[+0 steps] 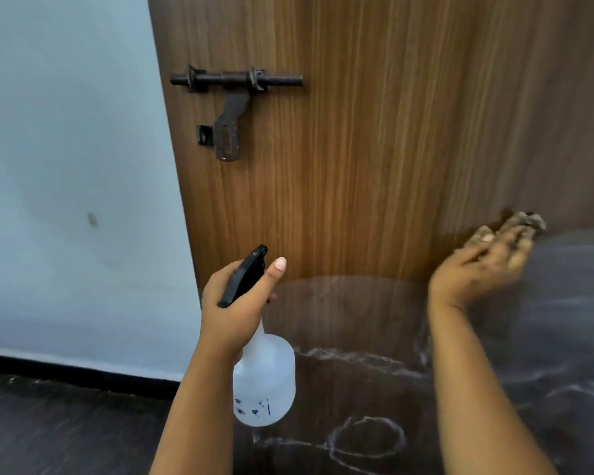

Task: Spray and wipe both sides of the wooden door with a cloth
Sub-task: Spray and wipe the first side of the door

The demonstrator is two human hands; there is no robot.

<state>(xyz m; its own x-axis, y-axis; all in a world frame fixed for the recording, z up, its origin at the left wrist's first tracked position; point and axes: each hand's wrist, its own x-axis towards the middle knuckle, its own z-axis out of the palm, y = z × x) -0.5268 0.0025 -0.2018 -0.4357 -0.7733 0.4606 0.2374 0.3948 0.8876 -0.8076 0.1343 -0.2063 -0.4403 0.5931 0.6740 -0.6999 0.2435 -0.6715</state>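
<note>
Nearest, the left hand (232, 303) curls its grip round the black trigger of a translucent white plastic spray bottle (264, 382); right, the right hand (484, 265) clutches a crumpled brown cloth (525, 222) against the brown wooden door (374, 149) beyond; overspray risks wetting the dark metal latch (234, 97), or the blurred cloth slipping loose.

Illegible blue marks on spray bottle (264, 382)

Single head-worn wide-angle view, aimed forward and tilted down. Close to wooden door (374, 149), which fills centre and right of frame; latch (232, 108) upper middle. Pale wall (69, 166) at left, dark floor (66, 426) along bottom. Both forearms entering from lower edge. Straight lines bowed by lens.
</note>
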